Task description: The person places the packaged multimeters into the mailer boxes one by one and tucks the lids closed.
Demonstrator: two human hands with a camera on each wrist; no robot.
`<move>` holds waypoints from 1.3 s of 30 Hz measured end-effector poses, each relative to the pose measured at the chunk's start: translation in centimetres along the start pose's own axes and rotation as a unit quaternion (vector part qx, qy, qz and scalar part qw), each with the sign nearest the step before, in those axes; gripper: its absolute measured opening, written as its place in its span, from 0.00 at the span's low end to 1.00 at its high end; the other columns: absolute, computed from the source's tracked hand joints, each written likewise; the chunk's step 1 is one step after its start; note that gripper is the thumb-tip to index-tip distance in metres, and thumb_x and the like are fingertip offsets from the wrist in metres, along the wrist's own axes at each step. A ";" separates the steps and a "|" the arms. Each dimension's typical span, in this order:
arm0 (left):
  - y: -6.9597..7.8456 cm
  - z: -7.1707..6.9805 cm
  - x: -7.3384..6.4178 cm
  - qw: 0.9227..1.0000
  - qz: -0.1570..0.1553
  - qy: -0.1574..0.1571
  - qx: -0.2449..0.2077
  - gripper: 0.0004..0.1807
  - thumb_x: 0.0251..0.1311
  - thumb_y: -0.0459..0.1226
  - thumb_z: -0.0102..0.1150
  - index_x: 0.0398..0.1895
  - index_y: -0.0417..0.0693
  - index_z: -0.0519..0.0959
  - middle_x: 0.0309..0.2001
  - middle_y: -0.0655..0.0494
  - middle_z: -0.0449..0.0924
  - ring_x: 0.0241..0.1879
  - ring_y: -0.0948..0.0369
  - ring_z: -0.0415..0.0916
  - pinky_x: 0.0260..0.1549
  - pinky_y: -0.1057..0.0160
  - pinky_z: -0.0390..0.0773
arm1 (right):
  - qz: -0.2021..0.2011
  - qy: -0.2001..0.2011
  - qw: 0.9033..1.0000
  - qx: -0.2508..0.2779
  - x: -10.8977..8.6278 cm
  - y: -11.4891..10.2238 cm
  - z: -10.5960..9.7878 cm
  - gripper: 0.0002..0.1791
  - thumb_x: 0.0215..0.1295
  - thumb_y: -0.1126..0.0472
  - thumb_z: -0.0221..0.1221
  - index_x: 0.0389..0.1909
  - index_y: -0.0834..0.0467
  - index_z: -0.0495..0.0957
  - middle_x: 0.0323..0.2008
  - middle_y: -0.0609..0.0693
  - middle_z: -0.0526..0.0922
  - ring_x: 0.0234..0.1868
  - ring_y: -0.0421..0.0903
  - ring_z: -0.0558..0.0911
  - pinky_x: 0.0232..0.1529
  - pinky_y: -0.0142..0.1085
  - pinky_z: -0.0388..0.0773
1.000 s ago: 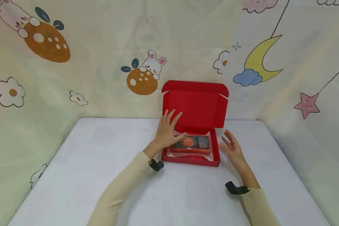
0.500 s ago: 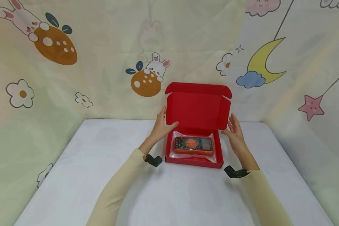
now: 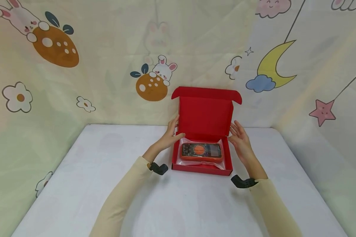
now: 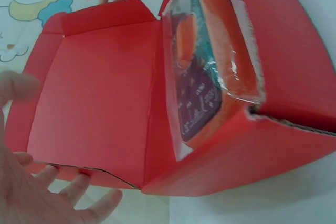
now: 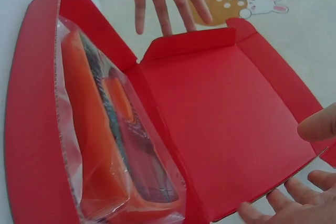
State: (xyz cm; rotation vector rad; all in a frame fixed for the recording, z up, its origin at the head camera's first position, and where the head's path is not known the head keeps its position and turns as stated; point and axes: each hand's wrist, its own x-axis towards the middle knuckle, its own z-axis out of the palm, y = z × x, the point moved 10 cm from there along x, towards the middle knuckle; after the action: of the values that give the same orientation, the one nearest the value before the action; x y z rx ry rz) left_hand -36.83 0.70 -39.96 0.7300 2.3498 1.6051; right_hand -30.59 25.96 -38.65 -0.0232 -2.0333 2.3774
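A red cardboard box [image 3: 201, 169] stands on the table with its lid [image 3: 204, 113] raised at the back. Inside lies an orange-edged multimeter [image 3: 201, 151], its dial facing up, wrapped in a clear plastic bag [image 5: 68, 145]. At the lid's left side, my left hand [image 3: 168, 136] has its fingers extended against the outside of the left side flap [image 4: 86, 172], thumb apart. My right hand [image 3: 241, 143] mirrors it on the right, straight fingers at the outer face of the right side flap [image 4: 105, 19]. Both flaps are bent inward from the lid.
The box sits on a white table [image 3: 181, 204] close to its back edge. Behind hangs a pale cloth [image 3: 112, 82] printed with rabbits, flowers and a moon. Each wrist carries a small black camera [image 3: 159, 169].
Both hands first came to the lid's sides, the left leaving its place over the box. Then they moved inward, and the lid's side flaps folded in.
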 end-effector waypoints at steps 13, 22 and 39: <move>-0.3 0.1 -1.2 0.998 0.050 0.019 -0.025 0.49 0.56 0.26 0.47 0.78 0.47 0.35 0.73 0.41 0.41 0.72 0.42 0.48 0.60 0.35 0.62 | 0.013 0.017 1.000 0.002 -0.7 1.0 -0.7 0.40 0.70 0.74 0.41 0.78 0.52 0.38 0.77 0.57 0.46 0.77 0.53 0.50 0.66 0.36 0.64; -1.1 0.1 -1.9 0.998 0.058 0.019 -0.014 0.49 0.54 0.20 0.47 0.78 0.47 0.40 0.73 0.41 0.41 0.70 0.41 0.51 0.60 0.36 0.62 | -0.019 -0.009 1.000 -0.019 -1.2 0.8 -0.8 0.33 0.71 0.73 0.41 0.76 0.61 0.49 0.75 0.59 0.49 0.76 0.58 0.52 0.59 0.30 0.71; -1.7 0.4 -3.3 0.997 0.050 0.028 -0.046 0.47 0.54 0.18 0.50 0.76 0.47 0.44 0.71 0.40 0.47 0.73 0.42 0.50 0.60 0.37 0.66 | -0.019 0.005 1.000 0.005 -2.2 2.5 -1.9 0.35 0.64 0.80 0.40 0.72 0.59 0.57 0.73 0.57 0.55 0.75 0.58 0.54 0.62 0.39 0.67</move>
State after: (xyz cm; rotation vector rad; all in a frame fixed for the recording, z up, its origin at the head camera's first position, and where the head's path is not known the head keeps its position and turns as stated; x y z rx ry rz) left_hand -34.31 -1.09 -41.98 0.8032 2.2928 1.7854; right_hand -28.39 27.40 -41.42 0.0034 -2.0003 2.3598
